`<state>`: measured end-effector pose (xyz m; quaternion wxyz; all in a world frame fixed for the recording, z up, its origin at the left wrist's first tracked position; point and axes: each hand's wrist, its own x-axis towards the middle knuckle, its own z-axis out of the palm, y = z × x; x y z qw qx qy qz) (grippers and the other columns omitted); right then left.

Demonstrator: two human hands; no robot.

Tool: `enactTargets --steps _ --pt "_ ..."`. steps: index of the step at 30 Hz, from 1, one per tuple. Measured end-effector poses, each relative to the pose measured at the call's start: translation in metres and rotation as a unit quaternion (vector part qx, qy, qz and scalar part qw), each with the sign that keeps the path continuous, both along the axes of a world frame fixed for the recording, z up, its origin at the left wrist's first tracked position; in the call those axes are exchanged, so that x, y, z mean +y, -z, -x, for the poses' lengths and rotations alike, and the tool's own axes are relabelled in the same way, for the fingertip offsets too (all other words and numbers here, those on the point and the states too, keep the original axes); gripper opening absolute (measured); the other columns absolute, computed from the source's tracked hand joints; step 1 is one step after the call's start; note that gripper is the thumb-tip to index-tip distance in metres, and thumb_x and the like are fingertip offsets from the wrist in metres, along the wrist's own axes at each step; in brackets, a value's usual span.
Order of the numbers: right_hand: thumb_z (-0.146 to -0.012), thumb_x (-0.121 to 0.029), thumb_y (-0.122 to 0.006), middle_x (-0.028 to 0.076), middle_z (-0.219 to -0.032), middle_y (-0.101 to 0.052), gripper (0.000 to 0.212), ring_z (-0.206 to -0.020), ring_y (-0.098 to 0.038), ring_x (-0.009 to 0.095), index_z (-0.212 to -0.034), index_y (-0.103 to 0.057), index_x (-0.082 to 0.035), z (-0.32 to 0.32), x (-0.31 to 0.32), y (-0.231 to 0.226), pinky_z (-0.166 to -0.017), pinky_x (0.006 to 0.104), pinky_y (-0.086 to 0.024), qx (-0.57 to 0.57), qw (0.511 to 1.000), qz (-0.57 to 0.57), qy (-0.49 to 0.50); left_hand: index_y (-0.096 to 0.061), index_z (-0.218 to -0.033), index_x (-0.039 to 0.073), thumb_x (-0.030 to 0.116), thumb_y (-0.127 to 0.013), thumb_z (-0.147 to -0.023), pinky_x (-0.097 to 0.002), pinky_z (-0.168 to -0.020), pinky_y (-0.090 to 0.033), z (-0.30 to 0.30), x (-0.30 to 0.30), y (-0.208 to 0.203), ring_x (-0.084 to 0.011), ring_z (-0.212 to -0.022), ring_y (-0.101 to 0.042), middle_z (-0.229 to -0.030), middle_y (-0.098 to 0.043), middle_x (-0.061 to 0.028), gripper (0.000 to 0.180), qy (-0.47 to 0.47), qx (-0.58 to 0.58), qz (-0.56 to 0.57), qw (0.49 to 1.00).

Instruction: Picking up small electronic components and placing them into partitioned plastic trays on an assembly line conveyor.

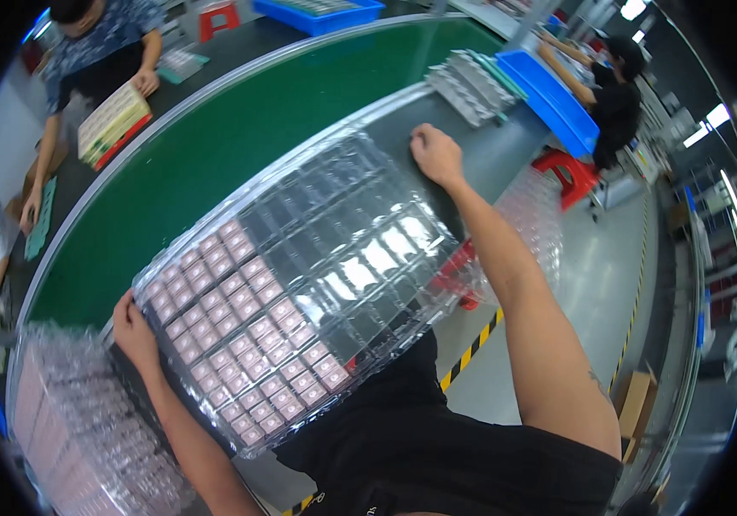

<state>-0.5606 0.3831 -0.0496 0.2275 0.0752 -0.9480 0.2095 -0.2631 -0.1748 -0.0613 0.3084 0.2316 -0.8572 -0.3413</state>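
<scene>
A wide clear plastic tray with many small pockets lies tilted across the dark worktable in front of me. Its left part is filled with rows of small pinkish square pieces; the pockets on its right part hold nothing. My left hand grips the tray's left edge, fingers closed and partly hidden by it. Beyond the tray's right end, my right hand is over the table, its fingers curled closed. Whatever it may hold is hidden. It is apart from the tray and near a stack of grey strip-like trays.
A tall stack of filled clear trays stands at my left. Past the table edge runs a green conveyor belt. A blue bin, red stool and bubble wrap are on the right. Co-workers sit across the belt and at right.
</scene>
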Motion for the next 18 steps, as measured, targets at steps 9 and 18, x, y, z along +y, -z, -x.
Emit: enactTargets --steps 9,18 --pt "-0.091 -0.029 -0.053 0.015 -0.096 -0.069 0.024 -0.092 -0.066 0.037 -0.104 -0.065 -0.013 -0.01 0.019 -0.015 -0.079 0.0459 -0.051 -0.05 0.998 -0.021 0.029 -0.069 -0.105 0.002 0.004 -0.053 -0.092 -0.0331 -0.084 -0.051 0.016 0.025 -0.007 -0.0271 -0.095 -0.066 -0.104 -0.069 -0.0147 0.021 0.011 0.046 0.027 0.999" --pt "-0.091 -0.027 -0.053 0.013 -0.093 -0.069 0.023 -0.089 -0.066 0.036 -0.103 -0.064 -0.012 -0.007 0.011 -0.012 -0.077 0.0454 -0.05 -0.056 0.998 -0.013 0.016 -0.07 -0.103 0.001 0.005 -0.052 -0.092 -0.0367 -0.088 -0.05 0.009 0.021 -0.01 -0.0314 -0.101 -0.065 -0.106 -0.069 -0.017 0.021 -0.004 0.048 0.017 0.999"
